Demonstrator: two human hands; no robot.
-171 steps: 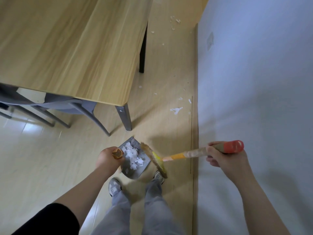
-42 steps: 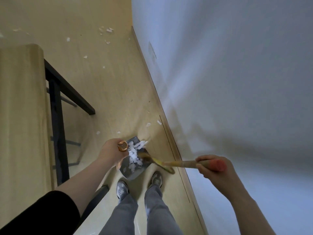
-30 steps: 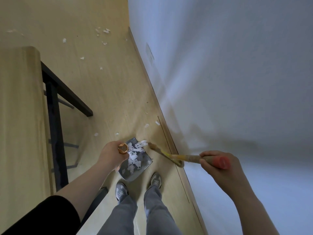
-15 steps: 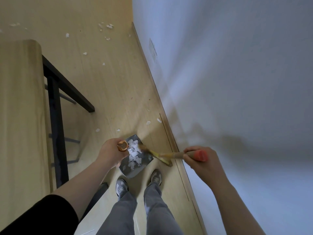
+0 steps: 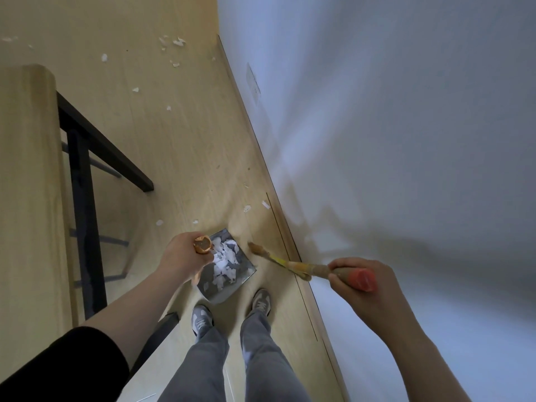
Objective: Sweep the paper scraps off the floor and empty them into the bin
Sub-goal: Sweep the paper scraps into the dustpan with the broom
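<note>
Scraps of white paper (image 5: 224, 262) lie heaped in the grey dustpan (image 5: 216, 290), which is held low just ahead of the person's shoes (image 5: 261, 300). Whether its lip touches the boards cannot be told. The left hand (image 5: 181, 259) grips the pan's upright orange handle (image 5: 202, 244), fingers curled round it. Just right of the pan the broom (image 5: 290, 264) slants down, its bristle tip close beside the pan's mouth but apart from it. The right hand (image 5: 356, 281) clamps the shaft near its red end, fingers wrapped tight.

The step in hand looks like gathering: 1 load is in the pan, but the sweeping is not done. 4 loose scraps (image 5: 246, 208) lie near, ahead of the pan, and a far scatter (image 5: 174, 43) lies well apart up the room. The next move likely calls for stepping forward, setting the pan's lip flat and drawing those pieces in without tipping the heap. No bin is in view, so emptying seems a later step.

The floor (image 5: 188, 140) is pale wood-look board, meeting a white wall (image 5: 377, 111) on the right. A light wooden table (image 5: 26, 198) on a black frame (image 5: 84, 213) stands at the left.
</note>
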